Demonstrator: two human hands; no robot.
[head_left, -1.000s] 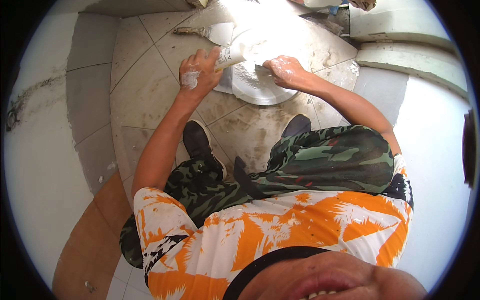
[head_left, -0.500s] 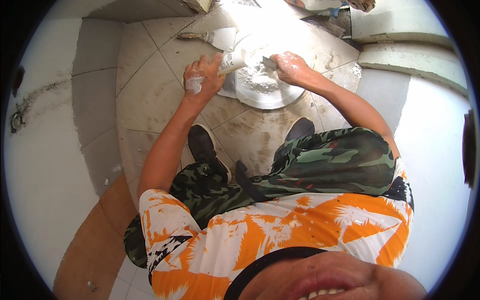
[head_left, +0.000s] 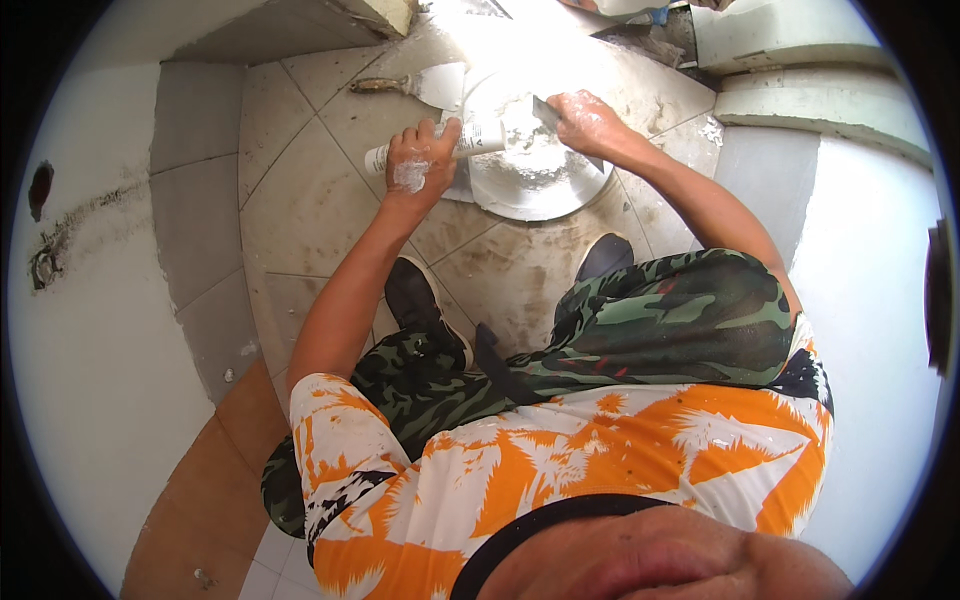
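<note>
My left hand (head_left: 416,165), smeared with white on its back, is wrapped round a white cylindrical tube (head_left: 482,137) with printing on it. The tube lies nearly level, its right end over a round, shiny metal basin (head_left: 545,203). White paste or powder (head_left: 524,128) sits in the basin; glare hides its far side. Closed on a small flat scraper, my right hand (head_left: 588,120) is above the basin's right part. The dark blade (head_left: 546,113) points left toward the tube's end, and I cannot tell whether it touches the white material.
A wide putty knife (head_left: 440,86) with a worn handle lies on the tiled floor (head_left: 300,190) left of the basin. Ledges (head_left: 815,105) bound the far right, with clutter beside them. Walls stand at both sides. My shoes (head_left: 604,258) are close before the basin.
The tube has turned more level, and its left end now shows past my left hand. My right hand and the scraper have moved slightly up and away from me.
</note>
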